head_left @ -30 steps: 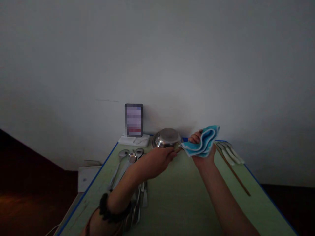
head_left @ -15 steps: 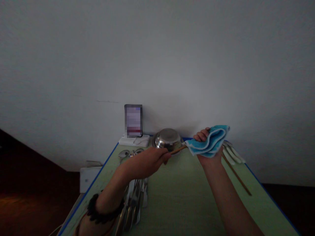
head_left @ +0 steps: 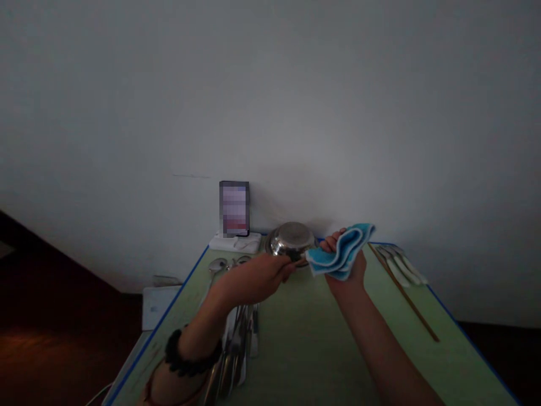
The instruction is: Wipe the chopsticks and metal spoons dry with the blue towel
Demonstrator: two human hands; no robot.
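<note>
My left hand (head_left: 257,276) is closed on the end of a thin wooden stick (head_left: 301,260), likely a chopstick, held above the green table (head_left: 304,344). My right hand (head_left: 344,268) grips a folded blue cloth (head_left: 340,252) wrapped around the stick's other end, so most of the stick is hidden. A black bead bracelet (head_left: 190,361) circles my left wrist. Just behind the hands an upturned steel bowl (head_left: 291,239) rests at the table's far edge.
Several metal spoons and utensils (head_left: 236,338) lie under my left forearm. At the right lie a long wooden chopstick (head_left: 406,293) and white-handled cutlery (head_left: 401,262). A blurred card (head_left: 234,208) stands on a white base against the wall. A white box (head_left: 155,304) sits beside the table's left edge.
The cloth in my right hand slid left along the stick toward my left hand, covering the part that showed half a second ago. The view shifted slightly.
</note>
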